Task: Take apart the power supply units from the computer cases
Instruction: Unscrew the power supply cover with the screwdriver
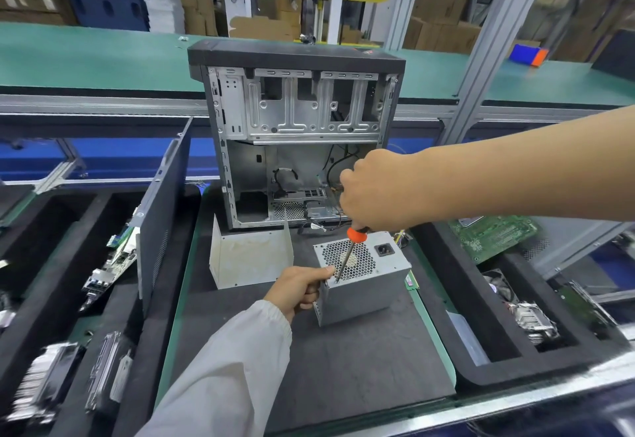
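A grey metal power supply unit (364,285) stands on the dark work mat, fan grille facing up. My left hand (299,287) grips its left top corner, thumb on the grille edge. My right hand (378,189) holds a screwdriver (348,254) with an orange collar. The screwdriver's tip rests on a screw at the unit's near-left corner. Behind it stands the open computer case (295,134), black top, bare metal frame and loose cables inside.
A bent white metal cover (251,258) sits left of the unit. A dark side panel (165,209) leans upright at the mat's left. Black foam trays hold circuit boards (113,258) on the left and a green board (494,233) and heatsink (532,319) on the right.
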